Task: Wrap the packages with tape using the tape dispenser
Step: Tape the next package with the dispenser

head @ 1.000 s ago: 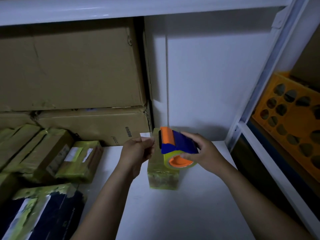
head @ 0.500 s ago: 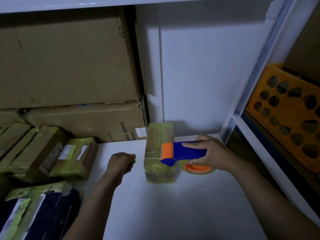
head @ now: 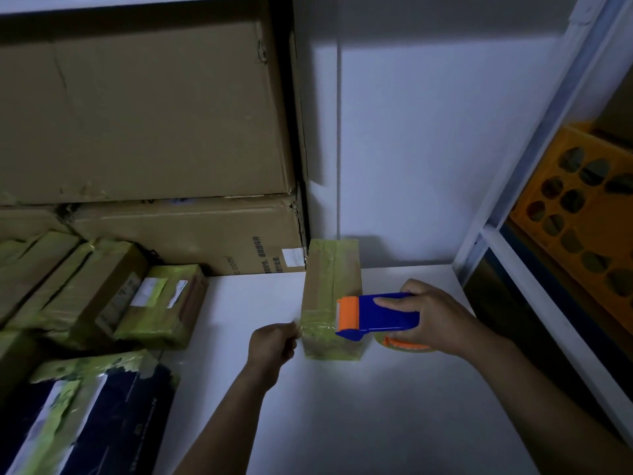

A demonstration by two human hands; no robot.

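- The small package stands on the white shelf, just right of the cartons.
- The right hand has its grip round the tape dispenser, which is against the package.
- The left hand has its grip pinching the tape end.
- Risk: slack tape may wrinkle, and pulling could tip the unheld package.

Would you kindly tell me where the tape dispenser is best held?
Grip the tape dispenser by its blue body, coming from the right, as the right hand does; its orange end points left at the package.
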